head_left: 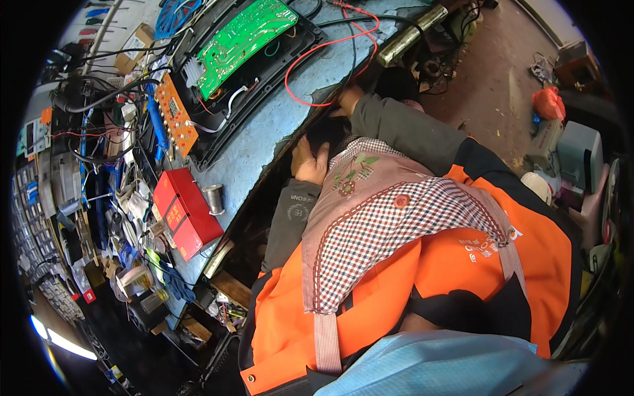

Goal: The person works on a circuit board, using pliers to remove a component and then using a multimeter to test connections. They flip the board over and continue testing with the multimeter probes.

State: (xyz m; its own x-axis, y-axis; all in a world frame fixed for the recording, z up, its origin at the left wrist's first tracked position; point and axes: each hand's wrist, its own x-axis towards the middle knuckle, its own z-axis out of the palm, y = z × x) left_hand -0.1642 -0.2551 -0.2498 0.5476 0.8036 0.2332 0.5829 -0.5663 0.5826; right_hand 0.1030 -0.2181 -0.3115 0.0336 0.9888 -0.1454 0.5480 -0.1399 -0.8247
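My left hand [309, 162] is below the bench's front edge, its thumb and fingers apart against a dark area beside my checked apron [396, 218]. I cannot make out what it touches. My right hand [348, 100] reaches to the underside of the bench edge, near a hanging red test lead [307, 103]; its fingertips are hidden in shadow. On the blue bench top [244, 158] above them lie a green circuit board [244, 43] in a black housing [224, 132] and an orange control board [174, 112]. A red box [188, 224] and a solder spool [214, 198] sit nearer me.
Tangled cables [99, 99], tools and small-parts bins [30, 198] crowd the left side. A metal bar [416, 36] runs along the bench edge at the top. To the right, a red bag [548, 102] and assorted boxes [571, 152] stand on the brown floor [489, 72].
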